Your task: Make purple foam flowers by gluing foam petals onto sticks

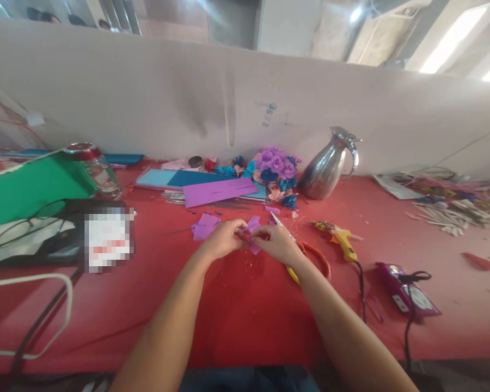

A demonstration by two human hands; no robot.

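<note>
Over the middle of the red table, my left hand (228, 237) and my right hand (275, 242) are pinched close together on a small piece of purple crepe paper (253, 223). Parts of that piece stick out above and below my fingers. Left of my left hand lie more cut purple paper pieces (204, 226). Scissors (324, 264) with orange and yellow handles rest partly under my right hand and wrist, blades pointing away. Beyond my hands a purple paper strip (218, 192) lies on blue sheets (155, 177).
A bunch of paper flowers (275, 163) and a steel jug (324, 166) stand at the back. On the right are a yellow glue gun (343, 242) with its cord and a purple power box (408, 291). A jar (100, 174) and a black bag (61, 239) sit left.
</note>
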